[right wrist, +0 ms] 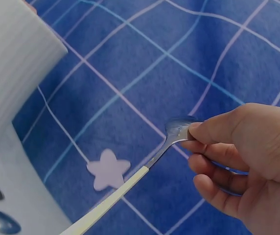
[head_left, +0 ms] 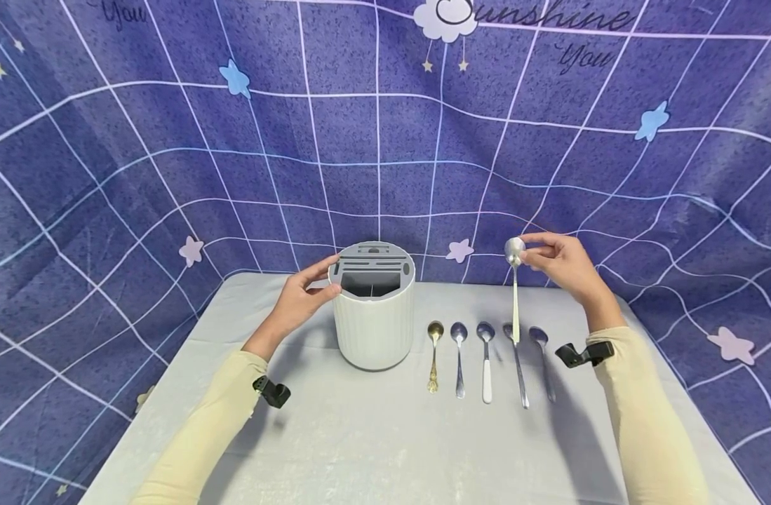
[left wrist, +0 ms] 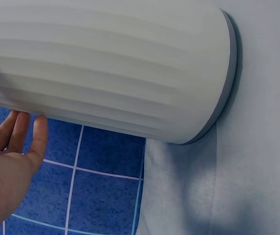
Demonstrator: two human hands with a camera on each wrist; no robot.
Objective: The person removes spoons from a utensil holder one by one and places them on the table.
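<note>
My left hand [head_left: 301, 298] rests against the left side of a white ribbed utensil holder [head_left: 374, 333], thumb at its front rim and fingers farther back. Its grey top has slots and a divided opening. In the left wrist view, extended fingertips touch the ribbed wall [left wrist: 105, 63]. My right hand [head_left: 562, 263] pinches a spoon [head_left: 515, 280] by its silver bowl, raised above the table. The spoon's pale cream handle [right wrist: 110, 203] points downward. Below it lie a gold spoon [head_left: 433, 354], a silver spoon [head_left: 459, 358], a white-handled spoon [head_left: 486, 365] and other silver spoons [head_left: 545, 361].
A pale cloth covers the table [head_left: 360, 442]. Behind it hangs a purple-blue curtain [head_left: 334, 182] with grid lines and stars. The spoons lie in a row to the right of the holder, bowls toward the back. Black cameras [head_left: 584, 354] are strapped on both wrists.
</note>
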